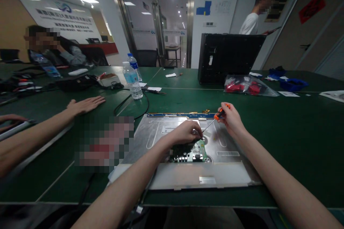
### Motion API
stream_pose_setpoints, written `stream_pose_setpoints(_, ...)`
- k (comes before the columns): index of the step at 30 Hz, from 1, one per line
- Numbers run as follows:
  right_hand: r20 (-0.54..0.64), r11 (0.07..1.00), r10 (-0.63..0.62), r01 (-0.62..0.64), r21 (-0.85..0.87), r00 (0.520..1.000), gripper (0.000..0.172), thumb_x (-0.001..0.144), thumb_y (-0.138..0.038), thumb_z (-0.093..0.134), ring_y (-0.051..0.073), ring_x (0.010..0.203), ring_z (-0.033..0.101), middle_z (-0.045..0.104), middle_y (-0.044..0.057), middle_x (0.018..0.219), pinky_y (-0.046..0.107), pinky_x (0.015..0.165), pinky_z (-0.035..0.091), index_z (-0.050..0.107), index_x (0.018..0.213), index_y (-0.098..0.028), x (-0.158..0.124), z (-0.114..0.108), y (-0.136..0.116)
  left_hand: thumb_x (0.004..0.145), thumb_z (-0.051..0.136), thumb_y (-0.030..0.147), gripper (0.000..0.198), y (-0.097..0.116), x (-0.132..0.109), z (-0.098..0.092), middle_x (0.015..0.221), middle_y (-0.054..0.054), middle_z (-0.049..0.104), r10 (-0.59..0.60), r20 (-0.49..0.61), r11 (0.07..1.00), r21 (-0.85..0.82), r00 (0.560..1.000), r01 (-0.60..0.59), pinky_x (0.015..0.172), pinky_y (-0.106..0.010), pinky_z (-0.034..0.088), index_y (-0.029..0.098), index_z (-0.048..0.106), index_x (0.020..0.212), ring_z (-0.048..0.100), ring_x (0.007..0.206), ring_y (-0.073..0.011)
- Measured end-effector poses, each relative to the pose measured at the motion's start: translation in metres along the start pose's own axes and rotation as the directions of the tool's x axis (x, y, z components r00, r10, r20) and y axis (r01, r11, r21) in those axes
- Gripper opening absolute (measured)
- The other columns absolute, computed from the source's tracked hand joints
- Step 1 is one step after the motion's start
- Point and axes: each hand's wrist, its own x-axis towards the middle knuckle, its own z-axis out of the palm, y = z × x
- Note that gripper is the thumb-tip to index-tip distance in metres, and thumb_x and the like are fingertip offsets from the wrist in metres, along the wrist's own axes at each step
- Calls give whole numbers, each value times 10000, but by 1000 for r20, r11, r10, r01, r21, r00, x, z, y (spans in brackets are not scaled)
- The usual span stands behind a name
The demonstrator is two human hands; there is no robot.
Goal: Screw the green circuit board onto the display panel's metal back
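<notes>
A flat metal display panel [231,168] lies on the green table with its back side up. On its middle sits a green circuit board [199,150], partly covered by my left hand [188,131]. The fingers of that hand are curled together at the board's upper edge, by the screwdriver's tip; what they pinch, if anything, is hidden. My right hand [229,118] grips the orange and black handle of a screwdriver [219,112]. Its thin shaft slants down to the left, to the upper right corner of the board. Along the panel's far edge runs a narrow blue circuit strip [177,115].
Two water bottles [132,80] stand beyond the panel's left corner. A black monitor housing [228,59] and a plastic bag with red items [249,86] are farther back. A co-worker's forearm and hand [86,105] rest at left. Another person [249,23] stands behind.
</notes>
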Motion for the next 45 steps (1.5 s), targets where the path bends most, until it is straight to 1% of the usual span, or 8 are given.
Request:
stream_pose_setpoints(3, 3, 1000, -26, 26, 15, 1000, 342, 663, -322, 657, 123, 559, 608, 535, -61, 722, 193, 369, 470, 463, 936, -252, 1, -2, -3, 779, 668, 48, 120, 0, -1, 1, 785, -38, 704, 2, -1, 1000, -6, 1000, -2, 720, -225, 455, 136, 749, 784, 633, 758, -157)
stream_pose_setpoints(8, 40, 994, -108, 108, -3, 993, 521, 577, -244, 697, 137, 648, 632, 560, -53, 823, 204, 423, 506, 433, 1026, -258, -3, -4, -10, 787, 656, 57, 116, 1, -1, 2, 787, -36, 705, -1, -10, 1000, -21, 1000, 1, 732, -230, 463, 138, 739, 782, 632, 758, -156)
stream_pose_setpoints(12, 130, 954, -249, 267, -140, 960, 577, 645, -318, 731, 142, 642, 594, 563, -32, 830, 230, 441, 516, 420, 1126, -254, -7, -6, -14, 774, 677, 52, 101, 1, 0, 2, 791, -32, 713, -2, -2, 999, -39, 1000, 2, 736, -226, 466, 134, 736, 784, 637, 761, -151)
stream_pose_setpoints(16, 229, 866, -369, 423, -267, 901, 518, 743, -324, 702, 139, 635, 563, 557, -8, 851, 253, 487, 530, 452, 1190, -246, -13, -5, -13, 756, 680, 33, 120, 2, 0, 2, 787, -30, 719, -7, 13, 999, -49, 1000, 7, 724, -224, 469, 133, 737, 792, 642, 753, -150)
stream_pose_setpoints(22, 363, 811, -396, 506, -293, 844, 513, 783, -304, 682, 166, 713, 596, 578, 0, 880, 266, 535, 527, 465, 1246, -266, -25, 2, -10, 755, 662, 37, 124, 1, -1, 2, 796, -27, 720, -21, 13, 998, -56, 1000, 22, 732, -229, 474, 134, 729, 794, 643, 760, -152)
stream_pose_setpoints(30, 423, 653, -480, 635, -413, 769, 489, 817, -290, 658, 188, 810, 630, 604, 18, 926, 299, 656, 530, 482, 1272, -265, -35, 5, -10, 749, 659, 37, 110, -1, 0, 4, 788, -21, 702, -32, 9, 995, -95, 999, 33, 731, -225, 476, 129, 705, 790, 631, 753, -147)
stream_pose_setpoints(40, 457, 625, -483, 660, -417, 747, 460, 851, -313, 634, 181, 753, 614, 607, 27, 902, 312, 667, 537, 493, 1284, -250, -40, 10, -10, 750, 650, 37, 93, 0, -1, 4, 753, -12, 683, -54, 33, 987, -152, 998, 58, 709, -223, 472, 122, 684, 772, 613, 719, -143)
stream_pose_setpoints(45, 477, 585, -518, 701, -407, 710, 462, 853, -292, 636, 171, 736, 614, 608, 26, 899, 282, 628, 532, 491, 1289, -242, -39, 10, -8, 755, 652, 42, 89, -2, -1, 4, 765, -14, 685, -57, 35, 985, -164, 998, 62, 704, -226, 473, 123, 679, 780, 615, 724, -145)
